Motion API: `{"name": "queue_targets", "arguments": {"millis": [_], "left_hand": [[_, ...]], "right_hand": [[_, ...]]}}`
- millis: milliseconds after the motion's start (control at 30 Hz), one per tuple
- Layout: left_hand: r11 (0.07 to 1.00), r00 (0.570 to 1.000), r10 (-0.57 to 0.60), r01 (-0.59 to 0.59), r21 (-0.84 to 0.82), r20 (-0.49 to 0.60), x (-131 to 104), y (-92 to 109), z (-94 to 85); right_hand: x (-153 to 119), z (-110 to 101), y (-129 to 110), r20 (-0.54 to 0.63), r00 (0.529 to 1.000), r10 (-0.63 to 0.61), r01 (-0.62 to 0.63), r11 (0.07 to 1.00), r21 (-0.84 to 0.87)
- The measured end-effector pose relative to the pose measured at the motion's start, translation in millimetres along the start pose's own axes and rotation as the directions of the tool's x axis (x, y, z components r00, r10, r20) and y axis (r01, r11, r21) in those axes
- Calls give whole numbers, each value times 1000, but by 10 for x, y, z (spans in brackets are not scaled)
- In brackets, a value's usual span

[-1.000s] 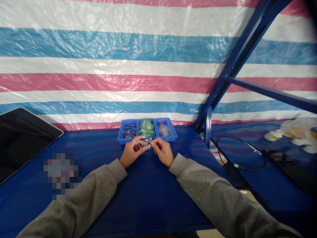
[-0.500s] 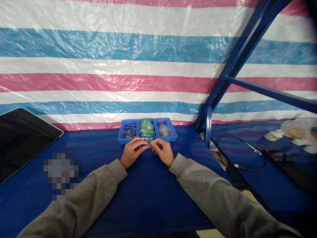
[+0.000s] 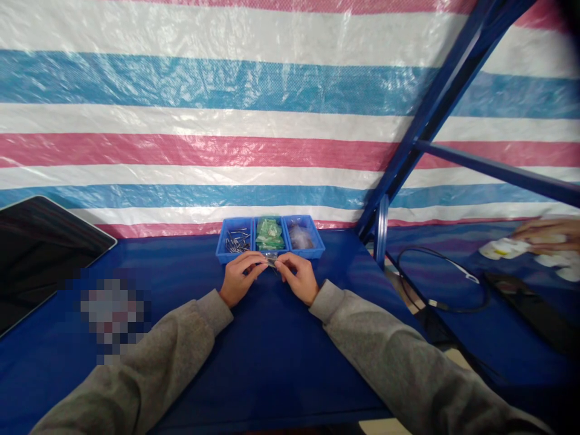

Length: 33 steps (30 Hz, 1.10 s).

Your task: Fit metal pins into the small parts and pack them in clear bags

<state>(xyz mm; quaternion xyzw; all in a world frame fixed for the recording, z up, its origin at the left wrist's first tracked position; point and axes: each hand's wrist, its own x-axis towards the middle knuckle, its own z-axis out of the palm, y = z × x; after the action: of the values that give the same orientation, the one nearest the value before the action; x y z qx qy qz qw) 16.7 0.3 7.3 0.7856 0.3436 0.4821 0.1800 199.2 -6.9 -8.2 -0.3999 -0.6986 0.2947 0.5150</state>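
Just in front of three blue bins, my left hand (image 3: 242, 277) and my right hand (image 3: 298, 277) meet with pinched fingers. Both grip a small clear plastic bag (image 3: 271, 257); something dark and thin shows at it, too small to make out. The left bin (image 3: 219, 249) contains several slim metal pieces (image 3: 237, 240). In the middle bin lie green packets (image 3: 269, 232), partly behind the bag. Clear plastic bags (image 3: 299, 234) fill the right bin (image 3: 321, 244).
A dark-screened panel (image 3: 40, 260) stands at the left, near a pixelated patch on the blue table (image 3: 281, 368). At right rise blue metal bars (image 3: 421, 127). Beyond are a cable (image 3: 446, 309), a dark flat object (image 3: 525, 308), white items (image 3: 502, 248) and another person's hand (image 3: 550, 232).
The small bag has shifted slightly between my fingertips, while both my hands stay nearly in place. At far right, another person's hand now shows over the white items.
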Motion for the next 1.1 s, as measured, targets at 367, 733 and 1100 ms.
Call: {"name": "queue_targets", "arguments": {"millis": [367, 733, 1100], "left_hand": [[992, 992, -125, 125, -15, -13, -14, 0, 0], [988, 994, -108, 111, -107, 34, 0, -9, 11], [987, 987, -151, 153, -42, 53, 4, -5, 14]], "right_hand": [[-3, 10, 23, 35, 999, -3, 0, 996, 90], [4, -8, -18, 3, 994, -109, 109, 994, -26], [-14, -28, -58, -1, 994, -109, 109, 994, -2]]}}
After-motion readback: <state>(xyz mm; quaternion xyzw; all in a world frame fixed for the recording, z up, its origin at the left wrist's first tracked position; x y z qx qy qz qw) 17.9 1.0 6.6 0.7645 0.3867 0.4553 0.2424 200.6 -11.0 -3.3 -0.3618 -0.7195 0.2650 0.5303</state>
